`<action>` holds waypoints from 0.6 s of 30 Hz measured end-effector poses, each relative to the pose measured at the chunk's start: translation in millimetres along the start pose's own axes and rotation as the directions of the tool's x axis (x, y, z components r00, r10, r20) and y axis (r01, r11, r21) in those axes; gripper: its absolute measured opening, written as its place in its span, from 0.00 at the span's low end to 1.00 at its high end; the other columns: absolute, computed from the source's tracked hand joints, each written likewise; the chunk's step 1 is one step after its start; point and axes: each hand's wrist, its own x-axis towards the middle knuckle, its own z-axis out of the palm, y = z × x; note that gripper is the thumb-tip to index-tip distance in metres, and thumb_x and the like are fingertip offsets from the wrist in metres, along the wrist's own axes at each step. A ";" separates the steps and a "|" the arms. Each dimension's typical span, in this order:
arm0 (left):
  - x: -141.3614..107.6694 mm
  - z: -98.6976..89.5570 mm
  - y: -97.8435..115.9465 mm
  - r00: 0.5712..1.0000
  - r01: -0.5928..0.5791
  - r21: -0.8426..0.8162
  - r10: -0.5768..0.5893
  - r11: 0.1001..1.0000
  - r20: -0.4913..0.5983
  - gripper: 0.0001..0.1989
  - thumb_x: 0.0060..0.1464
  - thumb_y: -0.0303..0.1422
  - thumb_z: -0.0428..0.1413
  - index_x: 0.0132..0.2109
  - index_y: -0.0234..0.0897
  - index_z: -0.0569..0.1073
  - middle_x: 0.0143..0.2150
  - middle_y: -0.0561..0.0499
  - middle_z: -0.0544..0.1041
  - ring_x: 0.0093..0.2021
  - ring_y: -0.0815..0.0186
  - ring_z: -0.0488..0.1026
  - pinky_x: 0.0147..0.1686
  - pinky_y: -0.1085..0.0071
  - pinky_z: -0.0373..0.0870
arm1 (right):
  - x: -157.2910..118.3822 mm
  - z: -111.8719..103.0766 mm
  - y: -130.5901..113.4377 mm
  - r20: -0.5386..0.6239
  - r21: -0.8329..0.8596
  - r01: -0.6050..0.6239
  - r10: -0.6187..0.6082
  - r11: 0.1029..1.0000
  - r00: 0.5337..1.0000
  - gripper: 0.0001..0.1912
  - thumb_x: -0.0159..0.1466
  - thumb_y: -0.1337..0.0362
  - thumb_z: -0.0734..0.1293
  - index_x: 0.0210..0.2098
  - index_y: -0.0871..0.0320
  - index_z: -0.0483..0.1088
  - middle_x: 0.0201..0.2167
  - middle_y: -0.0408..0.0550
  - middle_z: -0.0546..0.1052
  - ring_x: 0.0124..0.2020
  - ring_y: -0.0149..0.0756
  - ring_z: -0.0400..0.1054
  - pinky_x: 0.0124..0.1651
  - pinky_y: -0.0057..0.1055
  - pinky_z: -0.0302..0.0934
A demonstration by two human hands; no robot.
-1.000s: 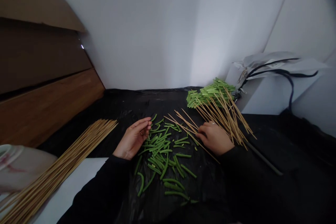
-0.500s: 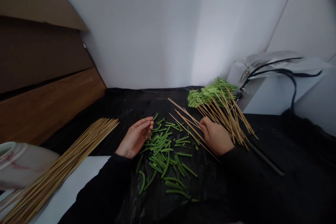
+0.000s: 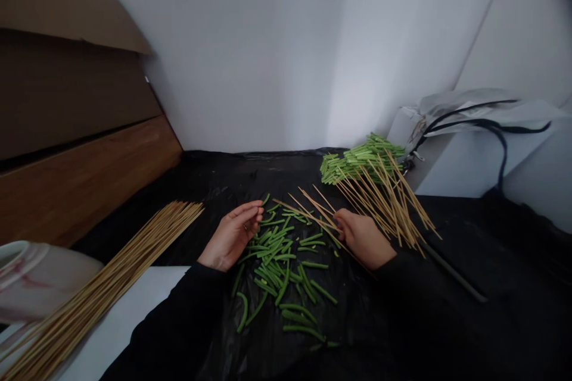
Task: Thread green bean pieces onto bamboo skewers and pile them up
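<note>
My left hand (image 3: pixel 235 236) is closed in a pinch, with a short cut garlic scape (image 3: pixel 266 198) sticking out past the fingertips. Facing it, my right hand (image 3: pixel 364 239) grips a bamboo skewer (image 3: pixel 291 208), whose bare tip points left toward the pinched piece without touching it. A few other loose skewers (image 3: pixel 307 193) lie by the right fingers; whether any are also held I cannot tell. Below and between both hands, many cut garlic scapes (image 3: pixel 272 256) are scattered over black plastic sheeting (image 3: pixel 223 175).
At the back right, a stack of skewered garlic scapes (image 3: pixel 364 158) has its skewer ends (image 3: pixel 393 208) fanned toward me. On the left lie a long bundle of bamboo skewers (image 3: pixel 134 262) and a whitish jar (image 3: pixel 44 280). A white bag (image 3: pixel 473 113) with black straps stands at right.
My right hand has moved slightly left, and the skewer it holds has swung lower, its tip now nearer my left fingers. My left hand keeps its pinch almost in place.
</note>
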 end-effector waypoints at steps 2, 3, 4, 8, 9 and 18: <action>0.0 0.2 0.3 1.000 0.001 0.003 -0.001 1.000 -0.006 0.09 0.48 0.22 0.60 0.39 0.31 0.79 0.32 0.49 0.78 0.28 0.74 0.73 0.27 0.82 0.70 | -0.4 -3.0 3.1 0.016 -0.033 -0.051 0.052 0.998 0.999 0.12 0.66 0.67 0.54 0.35 0.56 0.68 0.27 0.44 0.75 0.28 0.30 0.68 0.32 0.25 0.52; 0.0 0.4 0.5 1.000 0.001 0.005 -0.001 1.000 -0.009 0.09 0.48 0.21 0.60 0.39 0.31 0.79 0.32 0.49 0.78 0.28 0.75 0.73 0.27 0.82 0.70 | -0.8 -4.4 5.2 0.020 -0.052 -0.076 0.078 0.996 0.997 0.11 0.65 0.67 0.55 0.34 0.56 0.69 0.26 0.44 0.75 0.28 0.30 0.68 0.31 0.25 0.52; -0.1 0.6 0.8 1.000 0.001 0.007 -0.001 1.000 -0.012 0.09 0.49 0.21 0.59 0.38 0.31 0.79 0.33 0.49 0.78 0.28 0.75 0.73 0.27 0.82 0.70 | -1.3 -5.7 7.4 0.022 -0.067 -0.094 0.096 0.993 0.995 0.10 0.64 0.67 0.57 0.33 0.55 0.69 0.26 0.44 0.75 0.29 0.30 0.69 0.32 0.25 0.51; -0.8 1.6 1.5 1.000 0.002 0.013 -0.002 1.000 -0.022 0.08 0.50 0.21 0.58 0.38 0.32 0.79 0.33 0.49 0.78 0.28 0.75 0.73 0.27 0.82 0.69 | -4.5 -9.2 11.1 0.076 -0.140 -0.165 0.177 0.976 0.981 0.06 0.60 0.62 0.65 0.27 0.55 0.70 0.25 0.44 0.75 0.30 0.32 0.69 0.31 0.26 0.51; -1.0 1.8 1.5 1.000 0.001 0.016 -0.001 1.000 -0.024 0.08 0.50 0.21 0.59 0.38 0.32 0.79 0.33 0.49 0.78 0.28 0.75 0.73 0.27 0.82 0.69 | -5.2 -9.8 10.2 0.096 -0.170 -0.195 0.213 0.966 0.972 0.07 0.59 0.60 0.66 0.26 0.55 0.69 0.25 0.44 0.75 0.30 0.33 0.69 0.30 0.27 0.50; -1.3 1.1 0.1 1.000 0.005 0.032 -0.005 0.999 -0.013 0.08 0.49 0.22 0.59 0.39 0.31 0.79 0.33 0.49 0.77 0.28 0.75 0.73 0.27 0.82 0.69 | -6.4 -12.9 -2.7 0.126 -0.329 -0.237 0.291 0.914 0.948 0.07 0.59 0.62 0.62 0.28 0.56 0.70 0.29 0.49 0.77 0.33 0.37 0.71 0.28 0.29 0.49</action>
